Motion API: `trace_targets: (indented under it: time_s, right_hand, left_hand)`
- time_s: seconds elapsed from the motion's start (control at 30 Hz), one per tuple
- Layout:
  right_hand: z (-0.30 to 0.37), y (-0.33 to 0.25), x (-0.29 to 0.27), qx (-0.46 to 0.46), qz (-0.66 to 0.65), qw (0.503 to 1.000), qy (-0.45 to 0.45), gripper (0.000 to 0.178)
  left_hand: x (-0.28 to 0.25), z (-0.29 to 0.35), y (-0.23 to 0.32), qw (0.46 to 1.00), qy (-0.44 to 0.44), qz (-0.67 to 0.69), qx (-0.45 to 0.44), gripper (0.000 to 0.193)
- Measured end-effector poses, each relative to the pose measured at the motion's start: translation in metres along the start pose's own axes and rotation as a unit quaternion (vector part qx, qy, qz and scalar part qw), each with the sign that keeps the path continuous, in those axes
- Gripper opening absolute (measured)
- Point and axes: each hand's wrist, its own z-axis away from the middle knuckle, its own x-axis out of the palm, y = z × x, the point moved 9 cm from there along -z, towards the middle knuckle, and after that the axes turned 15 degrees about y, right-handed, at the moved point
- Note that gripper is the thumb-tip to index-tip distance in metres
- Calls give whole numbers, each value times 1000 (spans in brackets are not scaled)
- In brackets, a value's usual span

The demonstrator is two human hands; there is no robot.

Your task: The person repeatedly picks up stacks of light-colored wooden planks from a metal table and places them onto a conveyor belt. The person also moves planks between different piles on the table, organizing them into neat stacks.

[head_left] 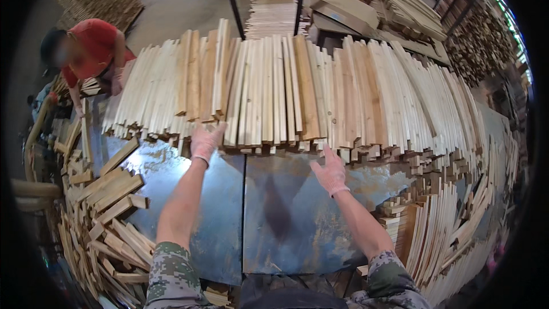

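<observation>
A long row of pale wooden strips [269, 91] lies side by side across the table, stacked in layers, with their near ends facing me. My left hand [206, 142], in a thin pale glove, is at the strip ends left of the middle, fingers apart and seemingly touching them. A few darker strips [194, 80] lie just beyond it, some raised above the row. Lower and to the right, my right hand [330, 171] wears a similar glove and is open, fingertips near the strip ends. Nothing shows in either palm.
The metal tabletop [297, 212] is blue-grey and scuffed. Short wood pieces [114, 194] lie heaped at left; more strips [434, 229] are stacked at right. A person in a red shirt [100, 48] bends over the far left end. Behind the row are a dark metal frame [231, 0] and cardboard [343, 11].
</observation>
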Motion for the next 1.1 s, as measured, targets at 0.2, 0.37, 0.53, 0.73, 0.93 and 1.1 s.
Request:
trace_targets:
  time_s: [0.2,0.37,0.53,0.73,0.93,1.1]
  right_hand:
    - [-86,-5,33,-29,83,994,59,85]
    - [-107,-5,60,14,140,985,103,86]
    - [-109,-17,57,121,-146,977,99,85]
    - [-108,-54,71,38,-175,977,114,89]
    - [-116,-41,96,73,-136,987,-36,90]
    - [-119,-36,102,60,-111,991,-46,90]
  left_hand:
    - [18,-35,35,982,10,-175,-73,114]
    - [15,-39,35,976,56,-189,-92,101]
    - [9,-42,28,979,100,-138,-113,93]
    - [32,-66,35,986,138,-87,-12,76]
    - [46,-57,65,987,60,-147,-23,59]
    - [40,-48,62,995,72,-73,-15,52]
